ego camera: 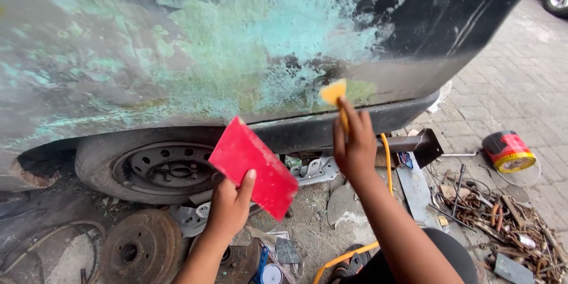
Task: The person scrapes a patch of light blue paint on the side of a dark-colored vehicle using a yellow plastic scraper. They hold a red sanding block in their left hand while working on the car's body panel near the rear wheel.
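Note:
My right hand (354, 145) grips a small yellow spreader (334, 93), whose blade touches the lower edge of a dark car body panel (195, 41) covered in patchy green filler. My left hand (229, 204) holds a flat red board (251, 167) tilted in front of the wheel, below and left of the spreader. The wheel (154, 168) with its bare steel rim sits under the panel, at the left.
A rusty brake drum (139, 249) lies on the ground at the lower left. A red and yellow can (507, 151) lies on its side on the paving at the right, near a heap of scrap metal and wires (497, 213). An orange hose (387, 157) hangs under the sill.

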